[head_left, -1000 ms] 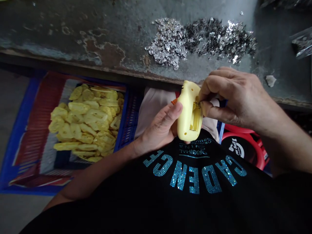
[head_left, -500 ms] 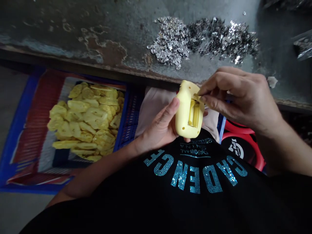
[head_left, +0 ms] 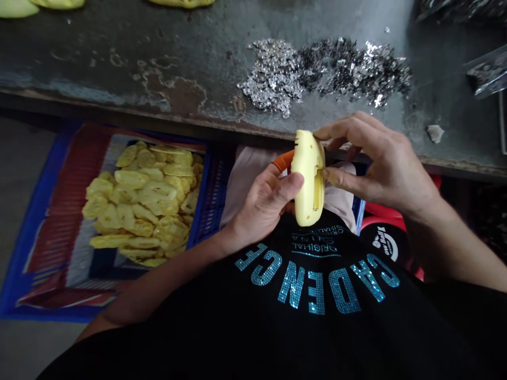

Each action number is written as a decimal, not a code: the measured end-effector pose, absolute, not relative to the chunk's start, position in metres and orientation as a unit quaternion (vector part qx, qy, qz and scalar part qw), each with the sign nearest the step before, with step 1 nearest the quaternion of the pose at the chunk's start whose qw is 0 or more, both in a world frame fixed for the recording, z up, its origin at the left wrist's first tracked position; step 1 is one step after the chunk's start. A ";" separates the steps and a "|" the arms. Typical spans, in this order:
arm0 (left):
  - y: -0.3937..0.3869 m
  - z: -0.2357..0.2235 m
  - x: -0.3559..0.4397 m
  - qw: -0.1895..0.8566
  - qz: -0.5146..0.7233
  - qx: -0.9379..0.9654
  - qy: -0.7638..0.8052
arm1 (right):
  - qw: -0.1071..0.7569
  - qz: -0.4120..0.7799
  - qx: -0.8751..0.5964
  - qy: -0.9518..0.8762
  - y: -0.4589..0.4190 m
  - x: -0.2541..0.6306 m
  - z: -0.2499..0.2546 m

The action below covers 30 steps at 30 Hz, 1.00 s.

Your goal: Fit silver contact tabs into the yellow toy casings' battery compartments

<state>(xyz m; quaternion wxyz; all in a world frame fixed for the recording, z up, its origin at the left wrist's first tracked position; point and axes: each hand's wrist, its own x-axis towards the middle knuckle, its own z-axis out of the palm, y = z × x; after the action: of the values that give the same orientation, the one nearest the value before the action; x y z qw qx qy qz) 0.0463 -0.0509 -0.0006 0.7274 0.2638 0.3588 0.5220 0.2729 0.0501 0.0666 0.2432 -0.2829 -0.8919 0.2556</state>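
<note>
Right fingers (head_left: 344, 180) have parted wider against yellow shell (head_left: 304, 203), left fingers (head_left: 285, 190) clasping its edge.

workbench (head_left: 119, 68): grey, scuffed, brown worn patch (head_left: 180, 95) | floor (head_left: 19, 340): grey, along left edge | light: dim

smooth yellow plastic shell (head_left: 304, 198)

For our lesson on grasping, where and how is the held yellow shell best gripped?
Probably by the smooth side of the yellow shell, from the left, as the left hand does: it stands nearly edge-on, and its open slot faces right, towards the right hand.
</note>
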 end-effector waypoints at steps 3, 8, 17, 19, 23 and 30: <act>-0.051 -0.007 0.043 0.719 0.525 0.301 0.342 | 0.231 0.269 -0.286 -0.890 0.054 0.269 0.066; -0.052 -0.006 0.032 0.708 0.515 0.335 0.349 | 0.291 0.303 -0.295 -0.858 0.051 0.262 0.041; -0.051 -0.001 0.017 0.636 0.480 0.390 0.462 | 0.423 0.248 -0.335 -0.804 0.040 0.253 0.004; -0.047 -0.003 0.016 0.630 0.488 0.395 0.457 | 0.421 0.250 -0.339 -0.803 0.042 0.252 0.003; -0.036 -0.011 0.014 0.663 0.498 0.350 0.435 | 0.402 0.278 -0.346 -0.801 0.047 0.247 0.003; -0.027 -0.025 -0.004 0.781 0.474 0.243 0.325 | 0.295 0.366 -0.301 -0.830 0.077 0.244 0.010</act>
<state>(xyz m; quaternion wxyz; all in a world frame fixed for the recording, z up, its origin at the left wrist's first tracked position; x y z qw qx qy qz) -0.0042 -0.0273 -0.0254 0.7814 0.2432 0.3249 0.4740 0.2439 0.0765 0.0099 0.2949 -0.3009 -0.8296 0.3664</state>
